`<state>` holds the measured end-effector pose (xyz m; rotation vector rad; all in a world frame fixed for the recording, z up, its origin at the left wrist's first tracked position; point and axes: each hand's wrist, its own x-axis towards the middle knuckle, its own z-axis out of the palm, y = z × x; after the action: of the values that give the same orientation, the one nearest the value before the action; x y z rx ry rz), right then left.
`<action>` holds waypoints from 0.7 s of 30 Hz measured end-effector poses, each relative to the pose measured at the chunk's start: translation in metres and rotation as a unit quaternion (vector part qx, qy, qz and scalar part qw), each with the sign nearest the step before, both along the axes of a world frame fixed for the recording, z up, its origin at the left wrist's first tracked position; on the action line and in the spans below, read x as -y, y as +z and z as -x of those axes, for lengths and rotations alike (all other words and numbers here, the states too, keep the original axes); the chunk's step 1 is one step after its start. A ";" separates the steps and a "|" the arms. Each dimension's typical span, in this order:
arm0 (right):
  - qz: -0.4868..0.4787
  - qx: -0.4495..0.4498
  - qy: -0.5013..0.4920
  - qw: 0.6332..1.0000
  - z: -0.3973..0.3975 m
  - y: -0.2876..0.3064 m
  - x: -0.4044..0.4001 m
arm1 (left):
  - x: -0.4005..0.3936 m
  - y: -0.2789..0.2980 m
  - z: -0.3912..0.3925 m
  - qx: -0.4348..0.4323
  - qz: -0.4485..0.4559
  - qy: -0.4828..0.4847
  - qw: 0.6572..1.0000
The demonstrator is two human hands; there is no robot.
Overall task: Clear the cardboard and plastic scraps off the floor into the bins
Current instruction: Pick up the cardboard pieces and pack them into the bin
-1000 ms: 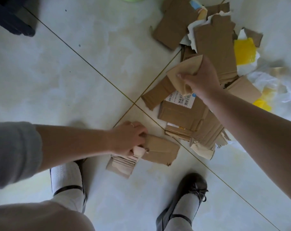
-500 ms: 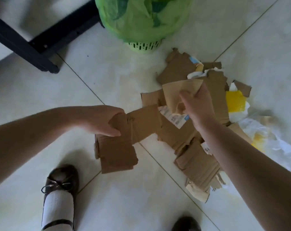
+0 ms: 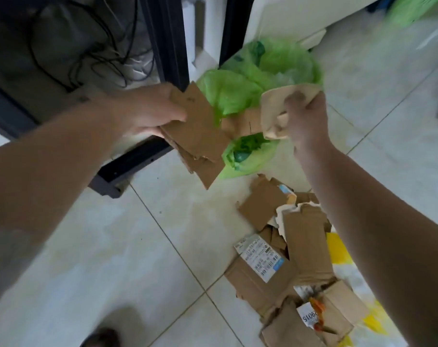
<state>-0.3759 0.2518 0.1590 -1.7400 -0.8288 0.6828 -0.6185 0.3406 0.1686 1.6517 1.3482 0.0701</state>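
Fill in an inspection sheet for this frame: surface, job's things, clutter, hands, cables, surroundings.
Surface: pale tiled floor, thin grout lines.
Job's things: cardboard pile with labels on the floor; yellow and white plastic scraps beside it; bin with green bag holds some cardboard.
Clutter: nothing seen beyond the scraps.
Hands: left hand grips a cardboard stack; right hand grips a crumpled tan piece over the bin.
Cables: black cables behind the dark frame.
Surroundings: white furniture; a shoe at the bottom edge.
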 end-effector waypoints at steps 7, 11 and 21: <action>0.141 0.083 0.066 0.984 0.025 -0.032 -0.047 | -0.018 -0.014 -0.090 -0.044 -0.049 0.057 0.996; 0.213 0.144 0.141 0.956 0.032 -0.057 -0.046 | -0.022 -0.033 -0.113 -0.101 -0.106 0.076 0.986; 0.136 0.178 0.139 0.965 0.008 -0.062 -0.016 | -0.010 -0.060 -0.119 -0.060 -0.178 0.072 0.980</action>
<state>-0.3838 0.2675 0.0968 -2.0515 -1.2955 0.7027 -0.4996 0.3511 0.1088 1.8721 1.6179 0.3182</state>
